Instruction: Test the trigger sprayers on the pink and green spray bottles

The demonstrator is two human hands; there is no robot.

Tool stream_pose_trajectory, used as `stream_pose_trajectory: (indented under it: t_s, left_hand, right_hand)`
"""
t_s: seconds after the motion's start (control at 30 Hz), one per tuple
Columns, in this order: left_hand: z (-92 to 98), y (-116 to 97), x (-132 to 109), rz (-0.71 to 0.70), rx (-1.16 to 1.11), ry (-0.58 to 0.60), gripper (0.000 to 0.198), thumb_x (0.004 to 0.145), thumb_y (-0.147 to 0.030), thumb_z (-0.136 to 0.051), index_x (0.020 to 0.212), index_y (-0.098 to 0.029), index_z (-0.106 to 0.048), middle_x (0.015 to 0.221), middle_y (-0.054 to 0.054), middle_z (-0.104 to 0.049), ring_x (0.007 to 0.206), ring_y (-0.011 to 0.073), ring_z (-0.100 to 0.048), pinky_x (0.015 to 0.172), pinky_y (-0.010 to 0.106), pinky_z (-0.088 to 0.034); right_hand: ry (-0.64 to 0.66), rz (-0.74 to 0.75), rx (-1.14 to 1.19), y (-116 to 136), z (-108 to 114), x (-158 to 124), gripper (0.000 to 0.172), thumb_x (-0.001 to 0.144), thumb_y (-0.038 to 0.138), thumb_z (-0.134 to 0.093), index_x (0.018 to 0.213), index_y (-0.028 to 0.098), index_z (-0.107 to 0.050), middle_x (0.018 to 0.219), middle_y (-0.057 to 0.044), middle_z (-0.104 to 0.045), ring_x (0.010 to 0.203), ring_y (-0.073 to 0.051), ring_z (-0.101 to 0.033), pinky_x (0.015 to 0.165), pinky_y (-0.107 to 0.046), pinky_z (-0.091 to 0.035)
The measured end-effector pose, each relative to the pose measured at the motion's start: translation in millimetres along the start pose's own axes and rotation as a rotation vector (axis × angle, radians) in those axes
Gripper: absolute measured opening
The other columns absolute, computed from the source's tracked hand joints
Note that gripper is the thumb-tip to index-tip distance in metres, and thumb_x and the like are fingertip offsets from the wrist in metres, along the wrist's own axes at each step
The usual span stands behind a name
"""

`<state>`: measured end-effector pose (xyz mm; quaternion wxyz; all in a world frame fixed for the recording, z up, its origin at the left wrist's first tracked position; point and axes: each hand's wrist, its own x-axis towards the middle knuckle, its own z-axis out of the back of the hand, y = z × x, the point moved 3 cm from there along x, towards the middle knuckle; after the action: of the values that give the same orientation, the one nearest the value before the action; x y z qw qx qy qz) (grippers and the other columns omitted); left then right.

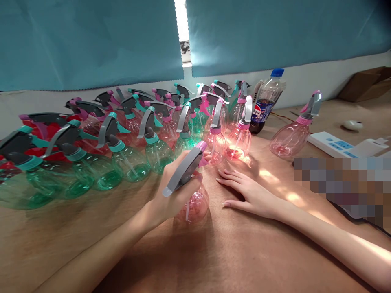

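My left hand [174, 187] is wrapped round the neck of a pink spray bottle [195, 205] with a grey and pink trigger head. The bottle stands close to upright at the middle of the table, and my fingers hide part of its neck. My right hand [244, 189] lies flat on the wood to the right of it, fingers stretched out and holding nothing. Just beyond my hands are two more pink spray bottles [238, 140]. Green spray bottles [131, 162] with teal collars line up to the left of my left hand.
Several more spray bottles crowd the back left against the wall. A cola bottle [263, 106] with a blue cap stands behind. Farther right are a lone pink spray bottle [288, 138], a white power strip [332, 144], a white mouse [352, 125] and a cardboard box [363, 85].
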<state>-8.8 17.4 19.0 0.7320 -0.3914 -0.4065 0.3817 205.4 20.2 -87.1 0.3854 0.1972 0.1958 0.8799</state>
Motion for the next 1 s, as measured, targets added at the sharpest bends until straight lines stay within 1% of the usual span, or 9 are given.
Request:
stream_pose_trajectory:
  t_s: [0.13, 0.27, 0.33, 0.47, 0.53, 0.6, 0.73, 0.87, 1.0]
  left_hand:
    - [0.8, 0.4, 0.1, 0.001, 0.002, -0.014, 0.012, 0.078, -0.016, -0.053, 0.087, -0.023, -0.049, 0.069, -0.005, -0.033, 0.055, 0.0118, -0.028, 0.052, 0.029, -0.026]
    - [1.9, 0.5, 0.4, 0.008, 0.033, -0.030, 0.013, 0.076, -0.018, -0.053, 0.079, -0.023, -0.042, 0.067, -0.005, -0.036, 0.054, 0.0115, -0.032, 0.052, 0.028, -0.028]
    - [2.2, 0.3, 0.7, 0.016, 0.064, -0.038, 0.012, 0.076, -0.020, -0.054, 0.077, -0.023, -0.043, 0.067, -0.005, -0.040, 0.054, 0.0120, -0.037, 0.052, 0.028, -0.032]
    - [3.6, -0.7, 1.6, 0.006, 0.131, -0.059, 0.005, 0.074, -0.022, -0.054, 0.079, -0.022, -0.052, 0.067, -0.002, -0.051, 0.059, 0.0145, -0.049, 0.055, 0.029, -0.040]
    - [4.5, -1.4, 2.1, -0.006, 0.145, -0.064, 0.005, 0.074, -0.021, -0.053, 0.079, -0.021, -0.054, 0.068, -0.002, -0.053, 0.062, 0.0151, -0.052, 0.056, 0.029, -0.042]
    - [5.1, -2.5, 2.5, -0.024, 0.144, -0.065, 0.002, 0.074, -0.020, -0.053, 0.075, -0.021, -0.051, 0.066, -0.003, -0.051, 0.059, 0.0136, -0.049, 0.054, 0.028, -0.040]
    - [5.5, -4.7, 2.7, -0.039, 0.131, -0.071, 0.011, 0.073, -0.017, -0.052, 0.069, -0.022, -0.044, 0.059, -0.005, -0.039, 0.051, 0.0104, -0.036, 0.048, 0.027, -0.032]
    - [4.5, -5.2, 2.1, -0.027, 0.129, -0.045, 0.002, 0.074, -0.019, -0.051, 0.075, -0.021, -0.051, 0.065, -0.003, -0.048, 0.054, 0.0119, -0.042, 0.049, 0.029, -0.034]
    - [4.2, -7.3, 1.5, -0.023, 0.130, -0.052, 0.011, 0.073, -0.018, -0.049, 0.080, -0.020, -0.057, 0.065, -0.002, -0.049, 0.052, 0.0115, -0.041, 0.049, 0.029, -0.033]
  right_hand:
    - [0.010, -0.010, -0.006, 0.4, 0.7, 0.4, 0.070, 0.089, 0.060, -0.060, 0.144, 0.017, -0.051, 0.155, -0.015, -0.041, 0.145, -0.036, -0.033, 0.116, -0.058, -0.032]
    - [0.019, -0.008, -0.022, 0.3, 0.4, 0.5, 0.071, 0.090, 0.061, -0.057, 0.144, 0.015, -0.051, 0.156, -0.015, -0.040, 0.145, -0.035, -0.033, 0.117, -0.057, -0.031]
    - [0.016, -0.006, -0.023, 0.1, 0.0, 0.3, 0.070, 0.090, 0.061, -0.057, 0.144, 0.016, -0.051, 0.155, -0.015, -0.040, 0.145, -0.034, -0.033, 0.117, -0.057, -0.031]
    - [-0.005, -0.003, 0.003, -0.8, -0.7, -0.3, 0.069, 0.089, 0.059, -0.060, 0.144, 0.019, -0.051, 0.155, -0.014, -0.042, 0.145, -0.035, -0.034, 0.116, -0.059, -0.032]
    - [-0.016, 0.003, 0.013, -1.1, -0.8, -0.5, 0.068, 0.089, 0.058, -0.061, 0.145, 0.021, -0.050, 0.155, -0.014, -0.042, 0.144, -0.036, -0.035, 0.116, -0.060, -0.032]
    - [-0.020, 0.006, 0.014, -1.2, -0.6, -0.5, 0.067, 0.089, 0.058, -0.061, 0.145, 0.022, -0.050, 0.155, -0.014, -0.042, 0.144, -0.036, -0.035, 0.115, -0.060, -0.032]
    - [-0.011, 0.008, 0.003, -0.5, -0.1, -0.5, 0.068, 0.089, 0.059, -0.060, 0.145, 0.021, -0.050, 0.154, -0.014, -0.043, 0.144, -0.035, -0.036, 0.116, -0.060, -0.031]
    - [-0.022, 0.010, 0.007, -0.1, 0.5, -0.3, 0.067, 0.089, 0.058, -0.060, 0.145, 0.022, -0.050, 0.154, -0.014, -0.044, 0.144, -0.035, -0.036, 0.116, -0.061, -0.031]
    - [-0.002, 0.007, -0.001, -0.5, -0.2, -0.1, 0.068, 0.090, 0.060, -0.059, 0.145, 0.020, -0.050, 0.154, -0.014, -0.043, 0.145, -0.035, -0.035, 0.116, -0.060, -0.031]
